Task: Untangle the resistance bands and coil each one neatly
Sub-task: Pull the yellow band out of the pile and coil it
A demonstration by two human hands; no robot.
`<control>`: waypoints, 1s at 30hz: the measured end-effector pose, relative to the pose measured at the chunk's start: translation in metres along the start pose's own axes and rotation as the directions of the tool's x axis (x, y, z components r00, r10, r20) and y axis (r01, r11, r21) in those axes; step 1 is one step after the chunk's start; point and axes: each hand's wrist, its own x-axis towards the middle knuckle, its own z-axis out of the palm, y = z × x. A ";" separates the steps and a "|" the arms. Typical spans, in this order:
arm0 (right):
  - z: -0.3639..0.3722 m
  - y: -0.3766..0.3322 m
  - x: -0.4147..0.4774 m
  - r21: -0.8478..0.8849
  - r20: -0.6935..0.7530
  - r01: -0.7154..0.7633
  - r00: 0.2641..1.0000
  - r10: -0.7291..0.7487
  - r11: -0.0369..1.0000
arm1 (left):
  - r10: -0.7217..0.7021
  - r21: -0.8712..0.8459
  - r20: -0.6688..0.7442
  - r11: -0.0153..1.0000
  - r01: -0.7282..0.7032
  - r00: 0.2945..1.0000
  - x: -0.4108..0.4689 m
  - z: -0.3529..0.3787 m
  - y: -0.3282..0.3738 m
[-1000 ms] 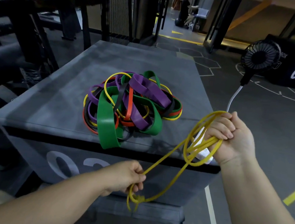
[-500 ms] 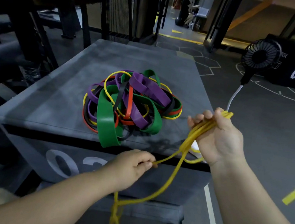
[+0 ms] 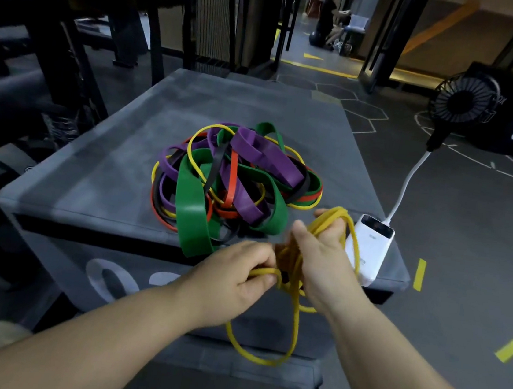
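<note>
— Grip first: what has each hand got?

— Both have the same yellow band (image 3: 295, 326). The right hand (image 3: 321, 256) holds the finished turns, which lie round its fingers and down across the palm side (motion blur hides how tightly those fingers curl). The left hand (image 3: 229, 277) pinches one strand between thumb and fingers, just beside the right wrist, so the two hands almost touch.

— And the slack?

— It hangs from the grip in a long loose loop, in front of the near face of the padded box (image 3: 101, 173). Its long axis is close to vertical, and the bottom of the loop is well below both hands.

— Which hand is nearer it?

— The left one, since the hanging strands leave the grip right at its fingertips. Judging by that, the next turn calls for the left hand to draw slack up and over the right hand's fingers, with the right hand serving as the former.

— Where is the rest?

— Beyond the hands, on the box top, lies a tangled pile (image 3: 192, 209) of green, purple, red-orange, black and yellow bands, apart from the one in hand. A power bank (image 3: 370, 249) lies just right of the right hand, near the box's corner, and its cable (image 3: 405, 189) runs to a small fan (image 3: 463, 104). A swinging loop could catch on it.
</note>
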 end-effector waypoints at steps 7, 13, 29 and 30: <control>0.004 0.004 -0.001 -0.350 0.088 0.111 0.992 -0.085 0.930 | -0.156 -0.089 -0.143 0.986 0.144 0.977 0.002 0.002 -0.001; -0.003 -0.004 -0.003 -0.459 0.141 0.101 0.989 -0.040 0.883 | -0.241 -0.269 -0.014 0.936 0.228 0.970 0.003 -0.001 -0.002; -0.047 -0.025 0.018 0.173 0.082 -0.119 0.991 0.106 0.978 | -0.290 -0.242 0.175 0.914 0.326 0.941 0.009 -0.022 -0.012; -0.047 -0.024 0.018 0.179 0.095 -0.101 0.992 0.085 0.979 | -0.250 -0.238 0.146 0.930 0.280 0.957 0.009 -0.023 -0.011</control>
